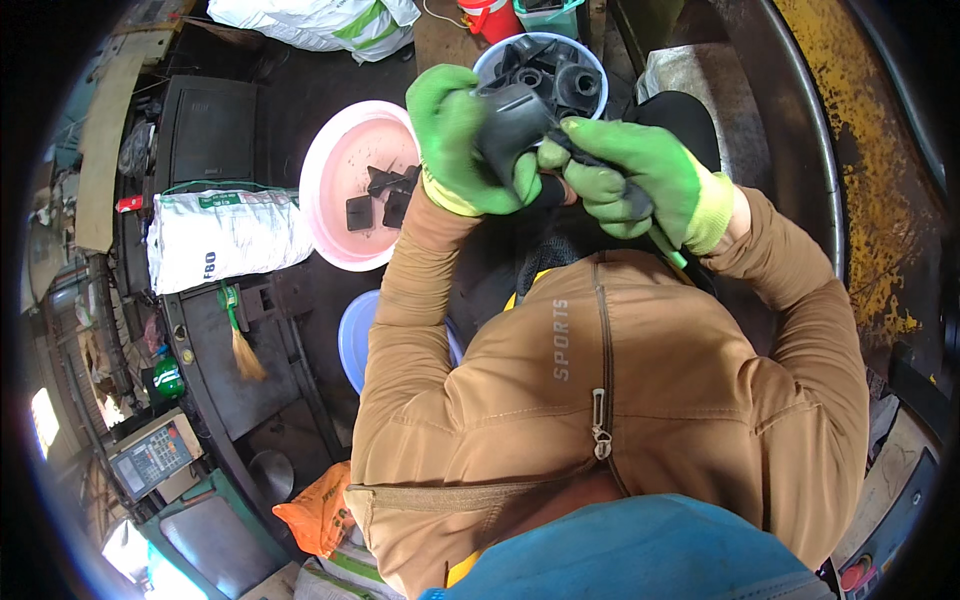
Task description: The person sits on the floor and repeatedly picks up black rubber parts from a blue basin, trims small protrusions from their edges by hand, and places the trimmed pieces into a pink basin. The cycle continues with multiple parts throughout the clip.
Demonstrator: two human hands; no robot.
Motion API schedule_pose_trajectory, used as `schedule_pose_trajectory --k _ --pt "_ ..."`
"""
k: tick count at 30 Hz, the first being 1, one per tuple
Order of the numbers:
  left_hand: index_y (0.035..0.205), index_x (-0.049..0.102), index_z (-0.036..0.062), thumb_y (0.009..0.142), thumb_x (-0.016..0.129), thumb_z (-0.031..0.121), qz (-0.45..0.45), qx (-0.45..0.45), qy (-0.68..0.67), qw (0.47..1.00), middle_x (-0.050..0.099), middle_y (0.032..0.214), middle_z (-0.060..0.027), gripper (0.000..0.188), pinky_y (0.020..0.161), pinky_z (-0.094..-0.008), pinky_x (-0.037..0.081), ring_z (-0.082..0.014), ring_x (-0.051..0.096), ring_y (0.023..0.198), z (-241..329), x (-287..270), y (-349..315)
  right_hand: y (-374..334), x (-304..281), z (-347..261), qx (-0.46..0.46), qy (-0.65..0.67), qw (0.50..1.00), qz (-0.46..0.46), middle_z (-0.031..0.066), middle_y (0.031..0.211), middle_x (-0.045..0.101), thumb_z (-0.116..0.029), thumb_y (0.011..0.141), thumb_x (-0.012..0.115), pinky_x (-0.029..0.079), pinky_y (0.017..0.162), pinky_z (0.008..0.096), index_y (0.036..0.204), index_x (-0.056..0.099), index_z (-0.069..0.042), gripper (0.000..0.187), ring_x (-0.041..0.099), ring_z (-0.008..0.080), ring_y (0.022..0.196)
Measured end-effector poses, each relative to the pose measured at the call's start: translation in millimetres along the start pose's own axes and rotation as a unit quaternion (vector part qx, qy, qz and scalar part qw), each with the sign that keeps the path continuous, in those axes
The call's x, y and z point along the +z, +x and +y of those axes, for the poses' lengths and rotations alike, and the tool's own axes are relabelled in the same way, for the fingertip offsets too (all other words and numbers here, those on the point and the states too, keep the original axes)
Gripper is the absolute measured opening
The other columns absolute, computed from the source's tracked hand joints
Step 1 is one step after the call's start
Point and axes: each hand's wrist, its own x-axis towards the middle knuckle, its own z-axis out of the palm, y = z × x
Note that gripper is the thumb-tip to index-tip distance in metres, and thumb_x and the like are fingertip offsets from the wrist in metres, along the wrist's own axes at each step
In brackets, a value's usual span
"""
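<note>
My left hand [455,140], in a green glove with a yellow cuff, is wrapped round a black moulded part [515,120]. My right hand [640,180], gloved alike, is closed against the part's near right side. A slim tool handle with a bright green end [668,247] sticks out below the right fist; its working end is hidden by the fingers and the part. Just beyond the hands stands a blue-rimmed white tub [603,75] heaped with similar black parts [577,88]. The left hand and held part are slightly blurred.
A pink basin [325,190] with several small black pieces [362,212] is left of my hands. Below it is a blue basin [358,340]. White sacks [230,235] lie at left; a red bucket [490,18] stands behind the tub. A yellow rusty machine side [860,180] rises at right.
</note>
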Motion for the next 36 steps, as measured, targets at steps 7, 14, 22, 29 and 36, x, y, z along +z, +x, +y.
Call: schedule_pose_trajectory --k 7,14,22,29,36 --pt "0.15 0.026 0.0093 0.078 0.067 0.027 0.223 -0.277 -0.466 0.81 0.049 0.131 -0.0208 0.084 0.102 -0.0449 0.046 -0.0344 0.054 0.117 14 19 -11 17 -46 -30 -0.23 0.328 0.906 -0.137 -0.0046 0.069 0.033 -0.023 0.105 0.043 0.031 0.047 0.0219 0.116 0.055 0.001 0.029 0.034 0.0055 0.052" --pt "0.136 0.047 0.0017 0.081 0.06 0.041 0.316 -0.407 -0.681 0.52 0.055 0.129 -0.028 0.069 0.096 -0.0613 0.05 -0.0449 0.057 0.117 6 -20 -21 55 -81 14 -0.125 0.306 0.943 -0.031 -0.0057 0.072 0.035 -0.028 0.103 0.047 0.027 0.048 0.0222 0.111 0.053 -0.006 0.024 0.032 0.0059 0.055" --pt "0.12 0.062 -0.0018 0.1 0.048 0.022 0.435 -0.484 -0.463 0.602 0.068 0.115 -0.0125 0.033 0.098 -0.0349 0.051 -0.0218 0.066 0.104 6 -96 -159 80 -115 35 -0.045 0.249 0.967 -0.003 -0.0045 0.069 0.034 -0.028 0.105 0.045 0.025 0.047 0.0229 0.115 0.052 -0.004 0.027 0.029 0.0061 0.053" --pt "0.126 0.06 0.01 0.095 0.057 0.036 0.579 -0.776 -0.167 0.185 0.068 0.114 -0.0106 0.04 0.09 -0.0421 0.055 -0.0258 0.066 0.103 118 -74 -461 66 -196 54 0.052 0.218 0.974 -0.018 -0.0051 0.066 0.035 -0.03 0.102 0.047 0.032 0.052 0.0242 0.108 0.06 -0.002 0.031 0.034 0.0066 0.055" --pt "0.129 0.062 0.0152 0.087 0.061 0.046 -0.307 -0.844 0.28 0.339 0.063 0.129 -0.0118 0.051 0.097 -0.0412 0.049 -0.0291 0.061 0.117 200 -41 -658 70 -223 69 0.069 0.154 0.98 0.105 -0.003 0.068 0.041 -0.028 0.102 0.048 0.04 0.054 0.0258 0.104 0.059 -0.004 0.027 0.041 0.0099 0.056"
